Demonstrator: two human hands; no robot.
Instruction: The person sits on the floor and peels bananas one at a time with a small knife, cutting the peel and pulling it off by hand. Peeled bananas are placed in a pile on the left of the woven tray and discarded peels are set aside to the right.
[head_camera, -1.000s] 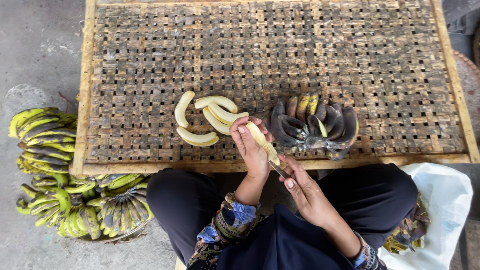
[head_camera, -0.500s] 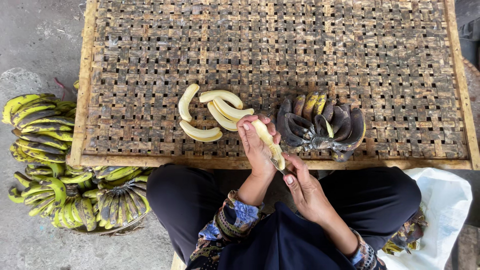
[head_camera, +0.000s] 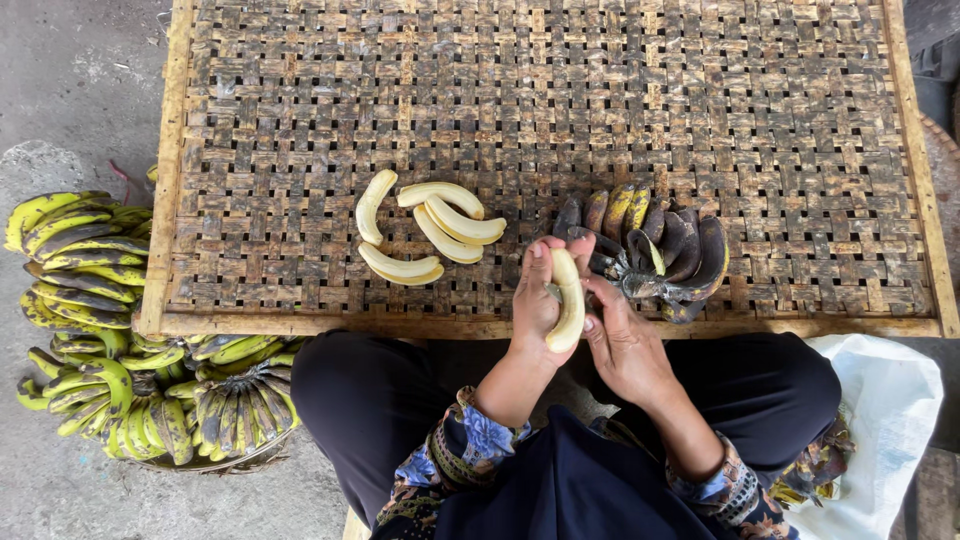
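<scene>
Head view, looking straight down over the lap. Held a peeled banana (head_camera: 570, 300) nearly upright in the left hand (head_camera: 535, 300), grip closed around its left side with fingertips curled over the top end, just off the near edge of the woven rack (head_camera: 300, 100). Probably kept upright and close to the body so both hands could work on it. Met at its lower end by the right hand (head_camera: 625, 345), fingertips against the fruit (could not tell whether that grip pinched it or merely touched; possibly a small blade between the hands, too small to be sure).

Laid out on the rack near the middle of its near edge: five peeled bananas (head_camera: 425, 230), pale and curved, side by side and barely overlapping, likely spread so that none got squashed. Piled to their right, also close to the near edge and just beyond the hands: dark peels (head_camera: 650, 240), blackened with a few yellow streaks, apparently kept apart from the clean fruit.

Stacked on the floor off the rack's near left corner: unpeeled bunches (head_camera: 80, 260), green-yellow and spotted, within easy reach of the left hand. Spread beside the right knee: a white sack (head_camera: 880, 420).
</scene>
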